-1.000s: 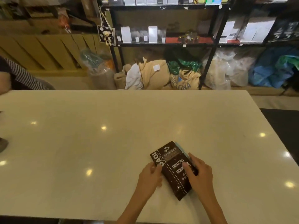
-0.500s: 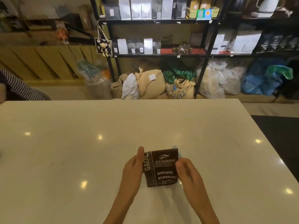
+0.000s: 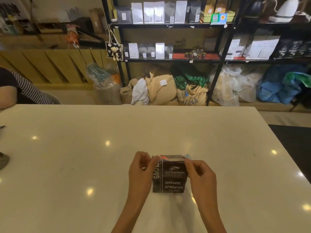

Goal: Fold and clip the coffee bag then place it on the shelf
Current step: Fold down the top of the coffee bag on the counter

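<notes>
A dark brown coffee bag (image 3: 170,179) with white lettering stands upright on the white table (image 3: 84,157), near its front edge. My left hand (image 3: 140,172) pinches the bag's top left corner. My right hand (image 3: 199,177) pinches the top right corner. The top edge of the bag is bent over toward me. A light blue thing (image 3: 188,156), perhaps a clip, shows just behind the top right corner; most of it is hidden. A black metal shelf (image 3: 168,26) with rows of coffee bags stands beyond the table.
Another person's striped sleeve (image 3: 20,88) rests at the table's left edge. Burlap sacks (image 3: 168,91) and plastic bags (image 3: 235,88) lie on the floor under the shelf. A dark mat (image 3: 292,140) covers the floor right of the table.
The bag lay tilted flat on the table a second ago; both hands have stood it upright and moved up to its top corners. The camera has tilted up, showing more of the shelf.
</notes>
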The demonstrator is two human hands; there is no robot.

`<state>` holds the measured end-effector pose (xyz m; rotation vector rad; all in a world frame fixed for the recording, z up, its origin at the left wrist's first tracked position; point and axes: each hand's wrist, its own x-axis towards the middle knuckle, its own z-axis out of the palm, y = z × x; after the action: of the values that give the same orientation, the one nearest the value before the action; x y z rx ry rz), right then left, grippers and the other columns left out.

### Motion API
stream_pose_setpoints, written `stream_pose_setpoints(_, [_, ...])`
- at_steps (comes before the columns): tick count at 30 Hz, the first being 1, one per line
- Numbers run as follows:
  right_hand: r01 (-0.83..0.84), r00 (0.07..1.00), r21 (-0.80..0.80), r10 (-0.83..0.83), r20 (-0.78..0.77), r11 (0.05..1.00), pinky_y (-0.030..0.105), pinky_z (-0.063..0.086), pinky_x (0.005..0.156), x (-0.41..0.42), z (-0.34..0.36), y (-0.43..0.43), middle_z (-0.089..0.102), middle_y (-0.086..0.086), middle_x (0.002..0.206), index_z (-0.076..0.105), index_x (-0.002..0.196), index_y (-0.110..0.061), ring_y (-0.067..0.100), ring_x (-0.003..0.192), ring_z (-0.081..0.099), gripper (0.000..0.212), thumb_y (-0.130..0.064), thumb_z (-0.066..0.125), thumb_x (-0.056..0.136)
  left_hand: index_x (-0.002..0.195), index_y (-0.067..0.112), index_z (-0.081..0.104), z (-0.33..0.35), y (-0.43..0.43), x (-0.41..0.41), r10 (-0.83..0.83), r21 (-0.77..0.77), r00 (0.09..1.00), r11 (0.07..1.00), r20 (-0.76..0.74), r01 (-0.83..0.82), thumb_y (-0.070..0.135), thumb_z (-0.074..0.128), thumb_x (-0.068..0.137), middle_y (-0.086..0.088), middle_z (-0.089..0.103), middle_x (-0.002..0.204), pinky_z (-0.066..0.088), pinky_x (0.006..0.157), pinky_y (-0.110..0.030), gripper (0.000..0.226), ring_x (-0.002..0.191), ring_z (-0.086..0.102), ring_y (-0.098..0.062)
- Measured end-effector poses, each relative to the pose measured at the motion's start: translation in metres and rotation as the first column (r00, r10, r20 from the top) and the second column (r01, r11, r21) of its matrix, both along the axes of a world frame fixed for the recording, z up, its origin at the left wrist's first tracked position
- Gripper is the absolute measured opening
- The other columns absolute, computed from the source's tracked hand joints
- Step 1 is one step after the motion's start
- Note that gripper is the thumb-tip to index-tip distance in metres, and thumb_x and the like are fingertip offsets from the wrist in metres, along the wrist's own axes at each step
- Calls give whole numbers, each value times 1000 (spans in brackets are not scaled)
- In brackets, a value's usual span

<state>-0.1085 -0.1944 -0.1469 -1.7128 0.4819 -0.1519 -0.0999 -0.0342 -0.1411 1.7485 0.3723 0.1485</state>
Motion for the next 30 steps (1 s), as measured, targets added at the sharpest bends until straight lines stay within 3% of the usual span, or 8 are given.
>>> stream_pose_setpoints(6, [29,999,-14,-28,24,999,3,48,53,0,-5,9,72,0,94,65,96,-14,3,83,66,6,-18,67,91,88,14,63,3,1,10,27,-124,996,992,-89,-38,18,80,81,-5,69,82,52,64,-24,19,73,65,-15])
stream_pose_setpoints(9, [-6,1000,-95,7,13,996,4,49,53,-1,-7,10,69,2,94,58,99,-14,3,82,64,13,-9,66,91,102,12,67,5,5,12,-24,-238,983,971,-180,-20,20,80,82,-10,76,85,56,66,-26,25,75,74,-17])
stream_pose_setpoints(12, [-13,1000,-132,17,23,991,7,48,50,-1,-4,9,67,0,92,56,101,-17,0,81,62,18,-8,66,91,110,11,69,7,3,11,-15,-326,986,944,-166,-40,13,78,84,-13,76,87,57,67,-24,28,77,75,-19])
stream_pose_setpoints(15, [-13,999,-110,18,40,994,3,49,52,-5,-5,12,66,-4,93,55,102,-16,3,86,62,19,-7,66,91,112,23,67,7,-1,2,57,-385,994,918,-97,-90,8,75,86,-3,73,74,55,54,-11,31,70,76,-9])
stream_pose_setpoints(18, [-26,999,-49,27,30,998,7,49,50,-8,-4,12,66,-2,94,56,103,-13,7,89,63,14,-17,65,92,115,18,68,8,3,1,43,-417,992,905,-119,-89,5,73,87,-9,74,79,56,58,-14,32,70,75,-10])
stream_pose_setpoints(23, [52,998,-100,-50,29,994,19,49,60,-6,-2,17,67,-1,90,57,100,-15,11,82,64,22,-34,63,91,100,28,77,10,3,-2,20,-394,999,919,-41,-34,1,71,88,7,66,58,55,52,-11,31,61,70,-4])
stream_pose_setpoints(26, [55,998,-86,-55,6,995,29,56,68,-5,-3,22,68,1,91,56,103,-13,20,85,66,21,-30,64,92,102,18,72,7,1,-2,35,-410,996,909,-85,-67,-1,69,89,2,65,64,54,50,-12,24,60,70,-4])
stream_pose_setpoints(30, [56,997,-88,-51,54,995,18,48,59,-5,-1,22,67,-5,86,54,106,-16,13,85,66,18,-22,65,92,86,16,70,4,3,-1,46,-368,995,926,-91,-77,-2,68,88,-3,69,75,53,52,-15,19,68,69,-12])
